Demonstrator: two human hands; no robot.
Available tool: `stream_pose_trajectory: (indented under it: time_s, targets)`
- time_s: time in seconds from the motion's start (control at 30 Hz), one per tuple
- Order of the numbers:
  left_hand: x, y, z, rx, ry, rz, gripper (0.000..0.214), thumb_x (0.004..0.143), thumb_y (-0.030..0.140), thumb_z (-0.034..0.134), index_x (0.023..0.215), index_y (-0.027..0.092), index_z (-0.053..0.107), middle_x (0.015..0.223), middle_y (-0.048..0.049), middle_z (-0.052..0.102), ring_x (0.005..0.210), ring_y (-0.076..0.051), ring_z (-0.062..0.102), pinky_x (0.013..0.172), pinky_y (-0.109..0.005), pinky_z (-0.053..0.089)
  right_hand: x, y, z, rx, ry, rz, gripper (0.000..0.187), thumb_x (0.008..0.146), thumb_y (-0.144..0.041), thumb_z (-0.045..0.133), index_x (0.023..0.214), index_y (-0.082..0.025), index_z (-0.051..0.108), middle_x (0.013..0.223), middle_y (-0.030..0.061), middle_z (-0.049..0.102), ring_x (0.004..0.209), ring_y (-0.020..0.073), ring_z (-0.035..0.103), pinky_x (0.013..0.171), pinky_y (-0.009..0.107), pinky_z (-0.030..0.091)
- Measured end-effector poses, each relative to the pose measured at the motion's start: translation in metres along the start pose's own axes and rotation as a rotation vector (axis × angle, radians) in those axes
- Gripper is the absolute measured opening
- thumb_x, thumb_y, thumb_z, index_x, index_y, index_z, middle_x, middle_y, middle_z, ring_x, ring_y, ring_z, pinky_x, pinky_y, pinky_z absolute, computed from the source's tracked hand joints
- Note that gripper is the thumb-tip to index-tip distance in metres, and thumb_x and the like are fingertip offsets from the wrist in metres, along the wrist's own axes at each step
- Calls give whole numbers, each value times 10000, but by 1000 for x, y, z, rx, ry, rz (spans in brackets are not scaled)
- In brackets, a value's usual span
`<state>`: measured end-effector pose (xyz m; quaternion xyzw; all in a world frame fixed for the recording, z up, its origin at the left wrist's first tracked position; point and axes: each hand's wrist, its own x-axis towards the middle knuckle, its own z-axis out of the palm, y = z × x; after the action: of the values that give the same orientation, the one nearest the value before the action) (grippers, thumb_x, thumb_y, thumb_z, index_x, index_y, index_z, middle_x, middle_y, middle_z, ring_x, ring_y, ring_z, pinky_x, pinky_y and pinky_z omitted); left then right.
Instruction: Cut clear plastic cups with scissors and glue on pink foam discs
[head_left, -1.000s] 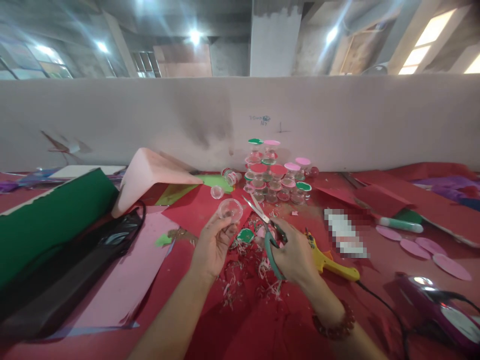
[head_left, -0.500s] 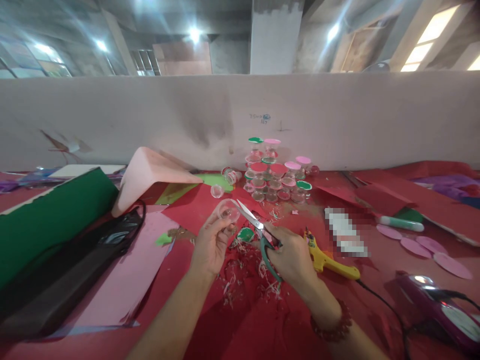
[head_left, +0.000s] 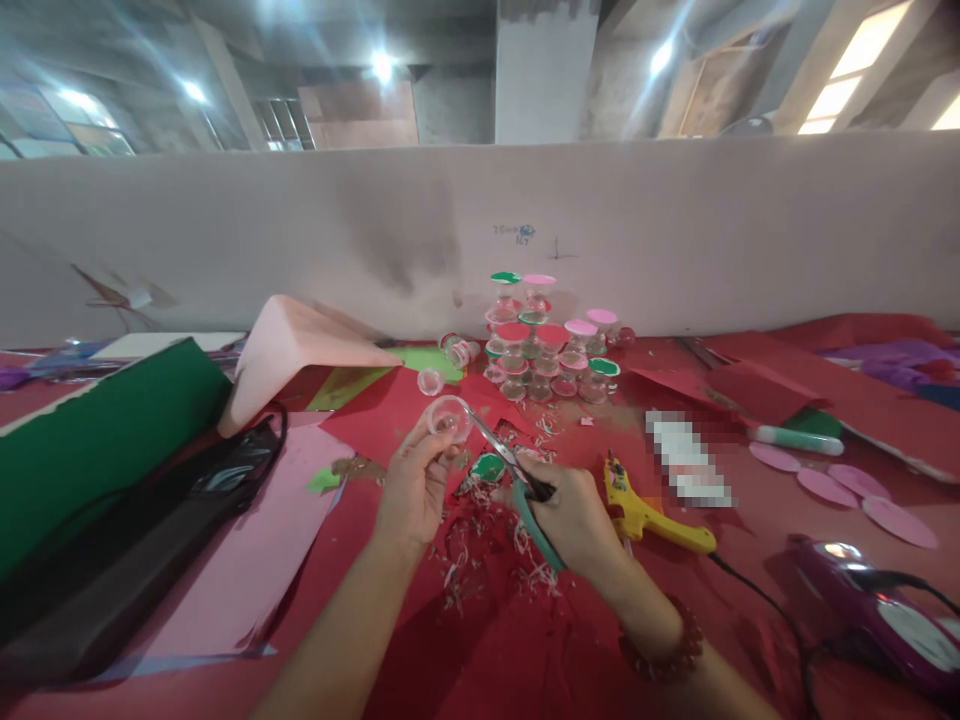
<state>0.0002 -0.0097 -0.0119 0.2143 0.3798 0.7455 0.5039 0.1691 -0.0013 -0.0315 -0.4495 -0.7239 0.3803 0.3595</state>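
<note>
My left hand (head_left: 417, 475) grips a small clear plastic cup (head_left: 448, 418) by its lower side, with its round rim turned up toward me. My right hand (head_left: 574, 510) is closed around the green handles of a pair of scissors (head_left: 501, 448). The blade tips meet the right edge of the cup's rim, and the blades look nearly closed. Below the hands lies a green paper disc (head_left: 487, 467) among thin white and pink paper trimmings (head_left: 536, 572). Another clear cup (head_left: 430, 382) rests just beyond my left hand.
Stacked clear cups with pink, red and green tops (head_left: 551, 340) stand near the wall. To the right are a yellow glue gun (head_left: 652, 522) with a cord, pink paper ovals (head_left: 825, 487) and a purple device (head_left: 870, 610). A black bag (head_left: 150, 530) and pink sheets (head_left: 240, 560) lie left.
The scissor blades have come together at the cup's rim; before, they were spread apart. The cup has tilted slightly, and the whole view has shifted a little.
</note>
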Motion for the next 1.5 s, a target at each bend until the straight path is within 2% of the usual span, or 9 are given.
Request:
stream_pose_trajectory:
  time_s: [0.13,0.27,0.47,0.57,0.73,0.93,1.13,1.43,1.5]
  targets:
    - [-3,-1,2,-10,6,-14,143,586,83,718,694,160,665,760,24,661,625,-55,596,600,-137,497,6,5,2,145,-72,43,197,717,-331,626,829,-190,705,575,-42,534,535,116,465,483,196,332]
    - [-3,2,2,-23,-7,-3,143,596,84,717,705,161,665,728,29,654,585,-49,583,580,-139,499,8,4,-3,136,10,53,229,717,-341,620,855,-176,698,661,-20,604,602,138,536,545,216,395]
    - [-2,6,1,-23,-34,8,172,618,81,706,759,171,665,789,20,678,675,-70,625,625,-153,505,-1,-9,-7,-363,214,-69,409,690,-297,634,1098,-271,636,966,29,683,824,212,624,717,290,452]
    - [-3,5,1,-11,-36,4,195,622,84,700,791,174,668,801,15,678,716,-83,639,635,-155,502,-3,-6,-4,-457,224,-84,414,701,-234,588,1108,-290,639,975,27,691,834,208,639,733,286,454]
    - [-6,5,3,-31,-34,-43,213,627,72,679,819,166,671,830,6,676,698,-75,630,627,-154,497,-2,0,-2,-350,156,-102,369,724,-209,557,1072,-263,666,852,31,701,740,179,633,659,233,455]
    - [-4,3,3,-2,-23,-26,235,634,80,668,852,165,682,870,-8,689,720,-84,635,621,-157,491,-2,0,-1,-248,109,-71,280,740,-223,562,986,-220,696,683,19,664,634,163,588,583,205,430]
    - [-3,2,2,-8,29,-48,203,619,81,677,810,152,680,866,-15,688,709,-78,624,639,-152,495,-1,1,4,-53,53,-24,159,733,-309,615,800,-190,696,627,-16,605,556,129,501,549,206,405]
    - [-2,3,4,-10,6,-16,178,618,91,676,785,154,668,767,15,661,610,-55,591,575,-144,478,2,-7,0,293,-130,52,230,712,-383,665,814,-179,701,622,-34,528,574,109,463,518,201,374]
    - [-2,4,4,-4,-5,-16,204,625,90,670,818,158,667,777,19,661,596,-48,583,562,-143,476,3,-10,-1,409,-190,126,266,678,-411,702,797,-174,689,569,-49,484,502,83,411,458,193,338]
